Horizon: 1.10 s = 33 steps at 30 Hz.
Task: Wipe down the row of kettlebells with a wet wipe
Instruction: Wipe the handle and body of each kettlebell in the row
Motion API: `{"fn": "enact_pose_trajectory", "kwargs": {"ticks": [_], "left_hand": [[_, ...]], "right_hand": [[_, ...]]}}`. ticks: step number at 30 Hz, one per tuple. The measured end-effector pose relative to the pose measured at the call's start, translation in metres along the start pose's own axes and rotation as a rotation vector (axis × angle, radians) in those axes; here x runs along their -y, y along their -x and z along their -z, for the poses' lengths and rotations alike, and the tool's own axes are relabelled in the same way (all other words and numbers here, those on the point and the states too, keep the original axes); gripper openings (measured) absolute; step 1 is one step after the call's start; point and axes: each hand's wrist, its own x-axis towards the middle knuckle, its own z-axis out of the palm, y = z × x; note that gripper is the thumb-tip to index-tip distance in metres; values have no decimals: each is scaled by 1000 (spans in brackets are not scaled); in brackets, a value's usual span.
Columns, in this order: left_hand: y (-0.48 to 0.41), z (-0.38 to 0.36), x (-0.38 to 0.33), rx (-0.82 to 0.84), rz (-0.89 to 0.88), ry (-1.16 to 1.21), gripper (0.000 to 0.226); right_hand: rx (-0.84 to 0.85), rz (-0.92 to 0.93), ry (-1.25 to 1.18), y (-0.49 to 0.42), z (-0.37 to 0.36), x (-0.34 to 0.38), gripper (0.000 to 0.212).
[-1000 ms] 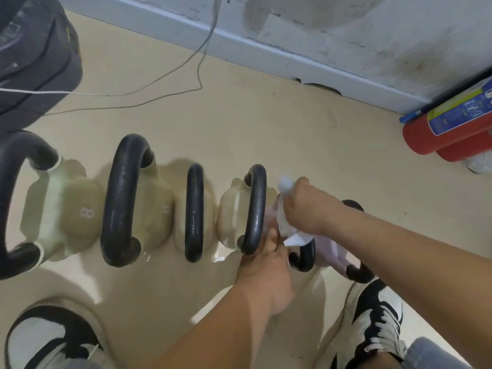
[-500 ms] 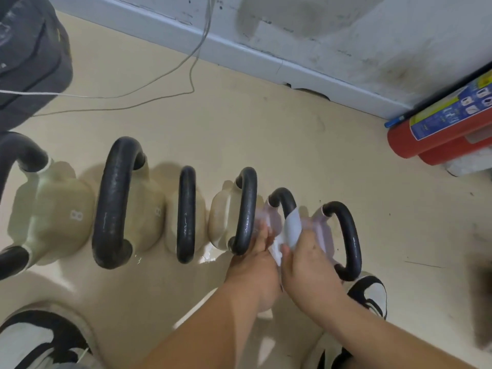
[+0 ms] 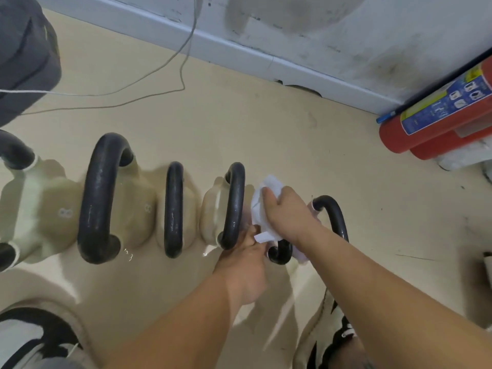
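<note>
Head cam: row of kettlebells (image 3: 173, 209) on beige floor (image 3: 266, 129), running left to right across mid-frame, black handles up. Two at left are cream, marked 8.

Right grip (image 3: 290, 211) is clamped on white wet wipe (image 3: 269, 186), wrapped over handle of 5th kettlebell (image 3: 279, 254), right of centre. Wipe sticks out above fingers & below the palm. Pale pink body mostly hidden under hand.

Left grip (image 3: 247, 265) sits at near end of that handle, fingers tucked btwn 4th kettlebell (image 3: 235, 203) & 5th, touching wipe's lower corner. Can't tell if it's clamped or loose.

6th kettlebell (image 3: 334, 214) just right of the wrist. Red fire extinguisher (image 3: 436, 121) lies at right by the wall, cable (image 3: 170, 62) upper left, shoes (image 3: 24, 339) at bottom corners.
</note>
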Motion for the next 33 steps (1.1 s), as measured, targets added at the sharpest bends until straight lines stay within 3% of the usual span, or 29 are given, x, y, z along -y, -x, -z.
{"fn": "enact_pose_trajectory", "kwargs": {"ticks": [4,9,15,19,21,28,31,33], "left_hand": [[-7,-7,10,-34,-33,-24,90],[2,-18,20,-142,-15,-24,76],[6,-31,23,-117,-30,122,97],[6,-31,16,-147,13,193,84],[7,-28,13,-135,-11,185,90],[10,-23,13,-125,10,130,75],[10,-25,17,-132,-12,140,74],[9,-27,19,-150,-39,150,69]], "right_hand": [[-209,109,40,50,-36,-49,34],[-366,142,21,84,-78,-80,41],[-403,161,-17,57,-54,-54,36],[-257,85,40,22,-27,-24,34],[-328,81,45,24,-35,-29,37],[-612,143,-46,65,-93,-74,44],[-564,156,-108,66,-99,-83,44],[-475,108,-155,70,-107,-95,26]]}}
